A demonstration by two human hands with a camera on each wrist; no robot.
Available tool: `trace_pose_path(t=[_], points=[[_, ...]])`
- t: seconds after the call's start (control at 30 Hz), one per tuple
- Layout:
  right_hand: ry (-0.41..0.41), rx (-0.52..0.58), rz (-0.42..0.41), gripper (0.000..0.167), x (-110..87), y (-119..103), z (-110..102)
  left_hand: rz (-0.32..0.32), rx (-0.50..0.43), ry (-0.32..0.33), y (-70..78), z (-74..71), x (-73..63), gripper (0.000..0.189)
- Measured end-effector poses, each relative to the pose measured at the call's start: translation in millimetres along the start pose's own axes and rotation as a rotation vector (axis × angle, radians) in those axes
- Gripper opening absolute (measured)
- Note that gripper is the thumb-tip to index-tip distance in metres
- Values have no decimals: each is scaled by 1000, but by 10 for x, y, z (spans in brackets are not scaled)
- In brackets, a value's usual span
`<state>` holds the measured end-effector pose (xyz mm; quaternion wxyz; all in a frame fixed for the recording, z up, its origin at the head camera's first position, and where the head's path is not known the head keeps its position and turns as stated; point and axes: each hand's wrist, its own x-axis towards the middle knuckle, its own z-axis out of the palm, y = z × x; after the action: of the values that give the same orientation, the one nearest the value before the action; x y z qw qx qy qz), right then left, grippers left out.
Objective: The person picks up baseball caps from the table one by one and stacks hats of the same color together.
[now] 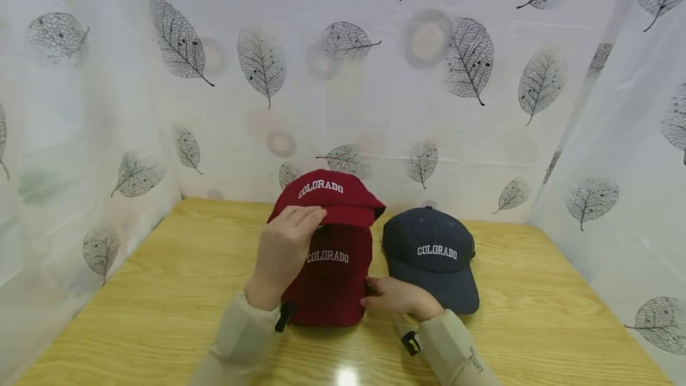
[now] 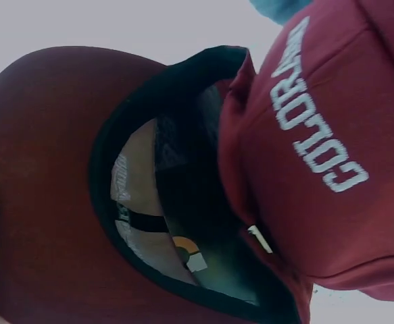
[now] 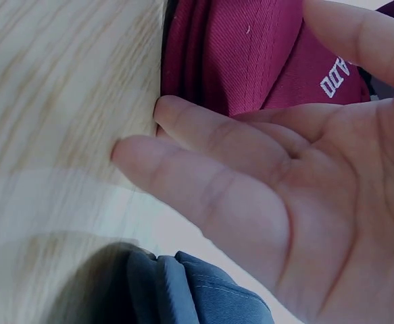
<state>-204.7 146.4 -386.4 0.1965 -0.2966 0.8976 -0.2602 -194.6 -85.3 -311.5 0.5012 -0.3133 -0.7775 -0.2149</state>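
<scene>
Fingers and thumb of my left hand (image 1: 284,249) pinch the brim of a red baseball cap (image 1: 329,198) lettered COLORADO. This cap is tipped over a second red cap (image 1: 329,293) on the table. The left wrist view shows the held cap's brim underside (image 2: 48,182) and its hollow inside, with the lower cap's crown (image 2: 318,148) alongside. Against the right side of the lower cap rests my right hand (image 1: 402,296), fingers extended. From the right wrist, its fingertips reach the tabletop beside the red fabric (image 3: 244,61).
A navy COLORADO cap (image 1: 429,243) sits right of the red caps, just behind my right hand, its brim toward me. The wooden table (image 1: 187,279) meets a leaf-patterned curtain (image 1: 354,106) at the back and sides.
</scene>
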Motion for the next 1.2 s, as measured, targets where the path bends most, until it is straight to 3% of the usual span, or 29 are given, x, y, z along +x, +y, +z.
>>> trace_pose_path(t=[0.3, 0.7, 0.93, 1.2], points=[[12, 7, -14, 55, -11, -9, 9, 36, 111, -162, 38, 103, -169, 21], [13, 7, -53, 48, -11, -13, -1, 95, 154, -546, 127, 12, -466, 36], [19, 14, -70, 34, 0, 30, -1, 127, 108, -683, 146, -5, -534, 33], [35, -6, -83, 31, 11, 47, 6, 60, 9, -866, 180, -29, -539, 36]])
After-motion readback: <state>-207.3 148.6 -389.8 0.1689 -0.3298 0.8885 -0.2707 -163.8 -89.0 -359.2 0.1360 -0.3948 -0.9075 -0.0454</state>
